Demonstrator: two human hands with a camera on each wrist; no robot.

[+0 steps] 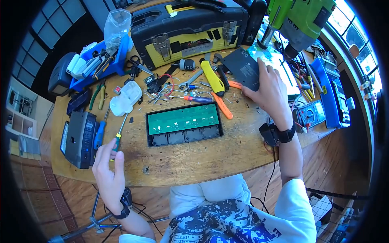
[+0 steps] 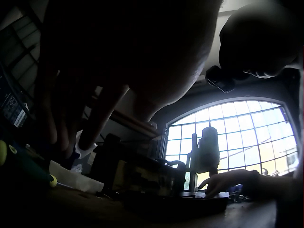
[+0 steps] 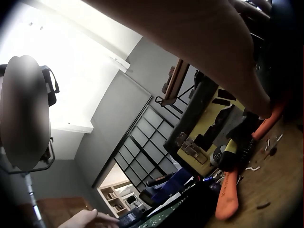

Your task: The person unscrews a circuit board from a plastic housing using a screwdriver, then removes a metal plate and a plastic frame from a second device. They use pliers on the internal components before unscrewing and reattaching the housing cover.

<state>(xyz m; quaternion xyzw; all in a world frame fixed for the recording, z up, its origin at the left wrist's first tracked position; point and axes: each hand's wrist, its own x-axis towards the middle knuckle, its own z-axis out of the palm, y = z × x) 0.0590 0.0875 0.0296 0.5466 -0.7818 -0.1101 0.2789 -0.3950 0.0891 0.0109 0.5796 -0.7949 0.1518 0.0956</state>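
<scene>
A flat black cover plate (image 1: 242, 69) with printed text lies at the back right of the bench. My right hand (image 1: 272, 89) grips its near right corner, thumb at the lower edge and fingers along the right side. In front of me sits a black rectangular casing (image 1: 184, 139) with a green circuit board (image 1: 182, 118) inside. My left hand (image 1: 108, 170) hovers at the bench's front left, fingers loosely extended. Just beyond them is a green and yellow screwdriver (image 1: 118, 141); its handle (image 2: 28, 166) shows below the fingers in the left wrist view.
Behind the casing lie an orange-handled tool (image 1: 222, 106), a yellow utility knife (image 1: 211, 77) and scattered wires. A yellow-black toolbox (image 1: 190, 36) stands at the back, a green drill (image 1: 304, 20) at the back right. A multimeter (image 1: 310, 115) is right; a black device (image 1: 81, 139) is left.
</scene>
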